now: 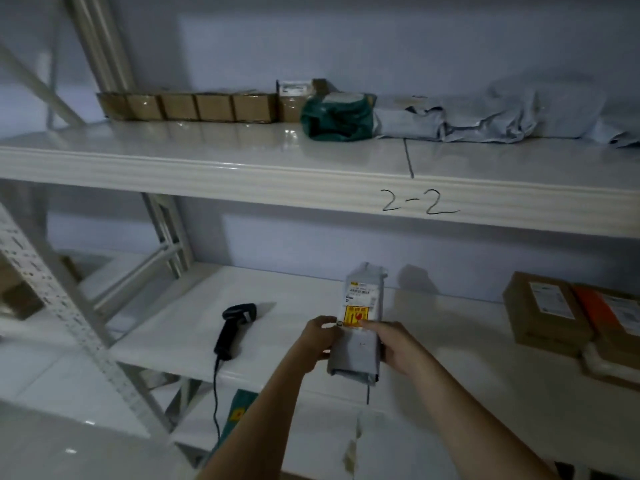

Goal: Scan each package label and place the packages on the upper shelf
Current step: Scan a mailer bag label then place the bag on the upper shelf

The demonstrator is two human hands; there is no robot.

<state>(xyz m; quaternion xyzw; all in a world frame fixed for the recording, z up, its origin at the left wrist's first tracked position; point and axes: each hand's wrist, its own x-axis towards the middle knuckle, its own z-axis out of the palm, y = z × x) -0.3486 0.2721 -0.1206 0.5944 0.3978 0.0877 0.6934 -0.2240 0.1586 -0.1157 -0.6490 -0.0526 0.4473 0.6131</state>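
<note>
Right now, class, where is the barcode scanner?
In the head view, the black barcode scanner lies on the lower shelf, left of the grey package held in both hands.

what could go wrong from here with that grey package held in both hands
The black handheld scanner lies on the lower shelf, so the grey plastic-wrapped package might get shelved unscanned. The left hand and right hand grip only its lower half; it may tip. Its yellow warning sticker suggests a drop could cause damage.

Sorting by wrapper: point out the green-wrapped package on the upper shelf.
The green-wrapped package sits mid-shelf, between brown cardboard boxes and grey mailer bags.
</note>
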